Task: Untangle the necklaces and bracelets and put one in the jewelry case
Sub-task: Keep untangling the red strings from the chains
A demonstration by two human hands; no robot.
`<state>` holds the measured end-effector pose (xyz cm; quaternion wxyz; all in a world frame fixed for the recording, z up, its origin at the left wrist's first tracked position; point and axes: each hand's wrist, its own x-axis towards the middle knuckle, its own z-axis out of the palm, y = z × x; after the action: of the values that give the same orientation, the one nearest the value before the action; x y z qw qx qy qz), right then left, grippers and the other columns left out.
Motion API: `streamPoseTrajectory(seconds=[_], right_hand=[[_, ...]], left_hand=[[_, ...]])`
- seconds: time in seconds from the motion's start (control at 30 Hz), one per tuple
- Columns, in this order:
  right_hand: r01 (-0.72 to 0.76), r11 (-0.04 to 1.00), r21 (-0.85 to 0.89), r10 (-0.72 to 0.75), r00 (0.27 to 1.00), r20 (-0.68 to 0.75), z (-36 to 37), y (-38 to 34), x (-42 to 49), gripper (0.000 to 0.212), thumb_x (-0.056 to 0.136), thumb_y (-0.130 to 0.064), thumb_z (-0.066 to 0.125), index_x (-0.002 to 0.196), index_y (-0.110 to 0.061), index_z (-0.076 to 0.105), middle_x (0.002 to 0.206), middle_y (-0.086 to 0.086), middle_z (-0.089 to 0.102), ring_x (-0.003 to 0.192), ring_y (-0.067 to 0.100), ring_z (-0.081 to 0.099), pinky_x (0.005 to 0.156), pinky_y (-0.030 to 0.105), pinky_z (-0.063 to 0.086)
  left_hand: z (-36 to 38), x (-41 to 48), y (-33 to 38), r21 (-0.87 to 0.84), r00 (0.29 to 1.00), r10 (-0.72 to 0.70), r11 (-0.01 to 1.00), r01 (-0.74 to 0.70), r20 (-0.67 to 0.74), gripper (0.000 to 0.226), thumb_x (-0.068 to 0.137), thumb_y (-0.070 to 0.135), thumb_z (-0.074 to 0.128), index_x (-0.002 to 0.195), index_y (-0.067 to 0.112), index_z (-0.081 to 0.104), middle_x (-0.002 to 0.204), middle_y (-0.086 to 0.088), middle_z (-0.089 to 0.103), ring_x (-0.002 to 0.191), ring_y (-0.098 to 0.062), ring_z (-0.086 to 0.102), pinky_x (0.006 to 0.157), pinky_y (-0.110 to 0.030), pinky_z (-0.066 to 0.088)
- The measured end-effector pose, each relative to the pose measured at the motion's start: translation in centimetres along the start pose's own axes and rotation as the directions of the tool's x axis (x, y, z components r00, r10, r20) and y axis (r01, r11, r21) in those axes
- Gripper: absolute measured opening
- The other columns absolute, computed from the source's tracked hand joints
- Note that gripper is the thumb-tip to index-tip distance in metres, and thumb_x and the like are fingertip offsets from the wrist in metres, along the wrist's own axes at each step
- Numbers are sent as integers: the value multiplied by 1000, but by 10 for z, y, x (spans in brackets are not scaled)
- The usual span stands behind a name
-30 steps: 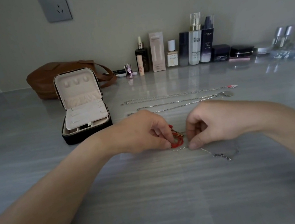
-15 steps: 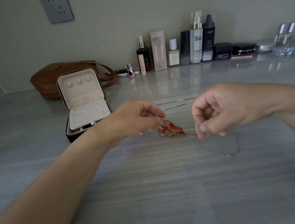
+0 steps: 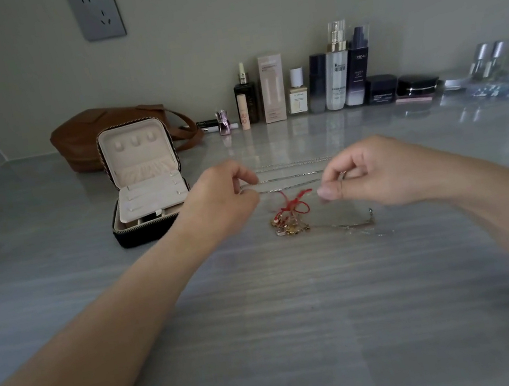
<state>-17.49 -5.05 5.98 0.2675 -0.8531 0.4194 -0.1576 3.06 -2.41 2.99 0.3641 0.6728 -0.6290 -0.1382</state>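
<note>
as the fingers (image 3: 246, 191) of the left hand (image 3: 221, 201) and of the right hand (image 3: 377, 172) each pinch a fine chain (image 3: 351, 225) above the desk (image 3: 265, 309), a red cord bracelet (image 3: 294, 208) with gold charms hangs tangled between them; the open jewelry case (image 3: 148, 232) stands just left of the left hand

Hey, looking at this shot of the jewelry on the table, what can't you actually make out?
All in the head view:
1. Which strand of the tangle the left hand and right hand pinch: too thin, and the hands cover it.
2. The charms' shapes: too small, blurred.
3. Ends of the silver chains behind: hidden by both hands.
4. The jewelry case's lower tray: blocked by its insert panel.
</note>
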Motion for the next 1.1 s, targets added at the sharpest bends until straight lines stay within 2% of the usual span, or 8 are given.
streamPoseTrajectory(seconds=[0.1, 0.27, 0.4, 0.53, 0.6, 0.67, 0.83, 1.1], right_hand=[[66, 995, 72, -61, 996, -64, 0, -5, -1, 11, 88, -32, 57, 85, -35, 67, 72, -27, 66, 72, -17, 58, 72, 10, 40], [114, 983, 140, -106, 992, -63, 0, -13, -4, 16, 94, -16, 51, 94, -15, 67, 32, -27, 41, 37, -14, 46, 41, 2, 33], [109, 977, 181, -79, 983, -164, 0, -9, -2, 27, 89, -18, 56, 70, -24, 72, 36, -10, 38, 37, 5, 32, 45, 17, 29], [106, 976, 193, -55, 967, -249, -1, -6, -1, 19, 76, -26, 59, 64, -26, 74, 69, 8, 68, 73, 29, 61, 75, 36, 49], [90, 966, 241, -21, 961, -276, -2, -7, -1, 21, 77, -21, 59, 61, -20, 73, 81, 9, 71, 86, 21, 64, 82, 34, 49], [74, 945, 318, 14, 964, -265, -1, -9, -1, 27, 80, -13, 55, 58, -17, 70, 70, -3, 71, 75, 3, 64, 79, 24, 46], [28, 887, 461, 66, 980, -185, 2, -5, 2, 15, 84, -9, 59, 71, -8, 67, 44, -6, 49, 48, 7, 50, 68, 30, 53], [147, 895, 421, -51, 972, -231, 1, -9, -1, 5, 78, -16, 70, 76, -14, 66, 41, -15, 49, 39, -2, 43, 45, 8, 33]], left_hand=[[7, -7, 4, -32, 982, 191, 981, -191, 6, 29, 82, 12, 62, 101, 33, 57, 81, 12, 43, 66, -3, 47, 56, -9, 36], [23, -17, 15, -253, 913, 352, 921, -298, 206, 21, 88, 10, 61, 102, 25, 63, 92, 23, 55, 86, 10, 53, 69, -3, 37], [18, -15, 13, -363, 948, 263, 913, -186, 178, 22, 85, 2, 63, 87, 23, 69, 80, 14, 67, 72, 7, 59, 71, -10, 46], [15, -16, 15, -476, 966, 179, 877, -70, 187, 19, 80, 2, 68, 78, 21, 69, 71, 11, 69, 69, 0, 63, 72, -16, 51], [16, -17, 18, -502, 967, 166, 863, -49, 191, 17, 79, 2, 68, 78, 18, 69, 71, 9, 69, 67, -1, 62, 73, -16, 51], [15, -19, 21, -529, 966, 168, 848, -41, 195, 14, 81, 3, 66, 79, 16, 69, 71, 8, 68, 66, 1, 61, 72, -14, 50], [11, -22, 27, -599, 972, 165, 800, -32, 169, 12, 85, 2, 60, 86, 12, 68, 62, 14, 66, 58, 8, 58, 56, -5, 41], [9, -21, 28, -601, 984, 103, 800, 5, 145, 10, 86, 10, 61, 80, 15, 68, 61, 11, 66, 57, 4, 58, 56, -7, 42]])
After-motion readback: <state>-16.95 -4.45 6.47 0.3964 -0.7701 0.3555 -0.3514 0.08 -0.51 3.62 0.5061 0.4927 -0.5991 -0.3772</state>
